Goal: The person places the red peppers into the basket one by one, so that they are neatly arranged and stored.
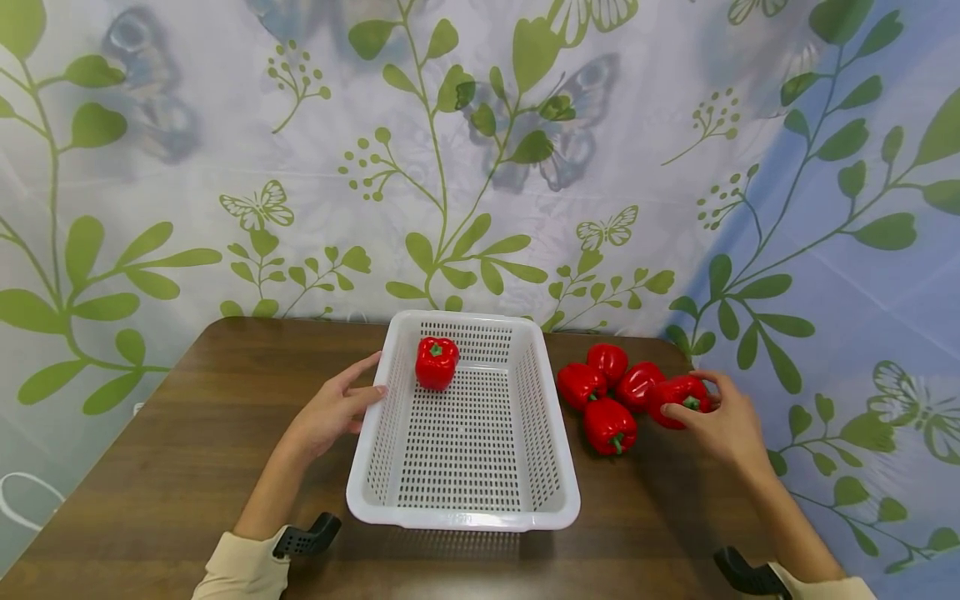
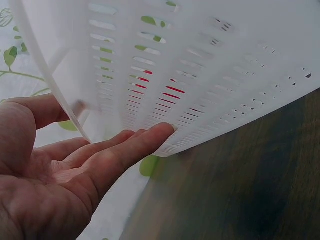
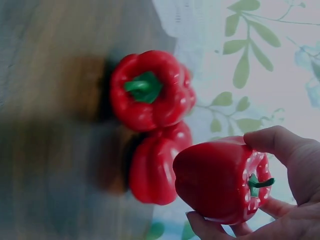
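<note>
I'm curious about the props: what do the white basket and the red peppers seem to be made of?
Basket: likely moulded plastic, matte white, thin slotted walls letting light through. Peppers, like the one in the right hand: probably plastic replicas, uniformly glossy with bright green stems, though real ones can't be excluded.

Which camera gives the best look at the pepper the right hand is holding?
The right wrist view: the held pepper fills the frame, stem visible, fingers of the right hand around it. The head view shows it small and partly covered; the left wrist view shows only the basket.

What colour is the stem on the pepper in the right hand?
Green, on a red pepper; the right wrist view shows it best.
</note>
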Tool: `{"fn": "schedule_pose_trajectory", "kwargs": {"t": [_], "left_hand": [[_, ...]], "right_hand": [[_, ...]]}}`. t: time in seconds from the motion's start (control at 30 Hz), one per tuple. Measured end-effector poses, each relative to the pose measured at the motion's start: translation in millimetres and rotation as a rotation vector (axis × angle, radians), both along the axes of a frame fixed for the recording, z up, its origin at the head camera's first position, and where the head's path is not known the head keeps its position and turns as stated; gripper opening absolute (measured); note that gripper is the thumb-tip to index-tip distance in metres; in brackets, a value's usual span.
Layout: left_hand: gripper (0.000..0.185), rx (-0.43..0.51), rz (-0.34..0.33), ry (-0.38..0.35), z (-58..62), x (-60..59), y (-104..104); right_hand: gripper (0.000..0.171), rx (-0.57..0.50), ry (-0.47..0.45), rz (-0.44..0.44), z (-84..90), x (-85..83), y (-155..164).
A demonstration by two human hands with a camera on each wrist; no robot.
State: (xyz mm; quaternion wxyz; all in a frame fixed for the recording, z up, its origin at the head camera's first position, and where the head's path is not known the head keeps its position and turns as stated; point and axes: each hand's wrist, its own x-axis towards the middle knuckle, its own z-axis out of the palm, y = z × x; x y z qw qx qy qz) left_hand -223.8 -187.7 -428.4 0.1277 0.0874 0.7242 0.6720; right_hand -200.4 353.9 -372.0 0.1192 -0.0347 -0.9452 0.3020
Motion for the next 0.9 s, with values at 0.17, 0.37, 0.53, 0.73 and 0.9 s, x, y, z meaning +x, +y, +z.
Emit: {"fn": "schedule_pose_trajectory", "kwargs": {"t": [0.17, 0.37, 0.53, 0.73, 0.9], "left_hand": [[0.07, 0.002, -0.002, 0.005, 0.0, -0.2, -0.5], [0.069, 0.004, 0.0, 0.006, -1.4, -0.8, -0.9], [0.069, 0.008, -0.004, 0.008, -2.0, -1.2, 0.2], [0.069, 0.0, -0.001, 0.011, -1.6, -0.9, 0.3], [0.07, -0.004, -0.002, 0.01, -1.4, -0.4, 0.3]], "right_hand": [[0.071, -0.018, 0.049, 0.025, 12.7, -3.9, -11.3], [0.068, -0.024, 0.099, 0.062, 22.3, -11.3, -29.6], [0.071, -0.063, 0.062, 0.078, 30.3, -15.3, -47.7], [0.071, -0.132, 0.011, 0.103, 39.1, -25.6, -69.9], [0.073, -0.19, -0.038, 0.12, 46.1, -35.5, -89.6]]}}
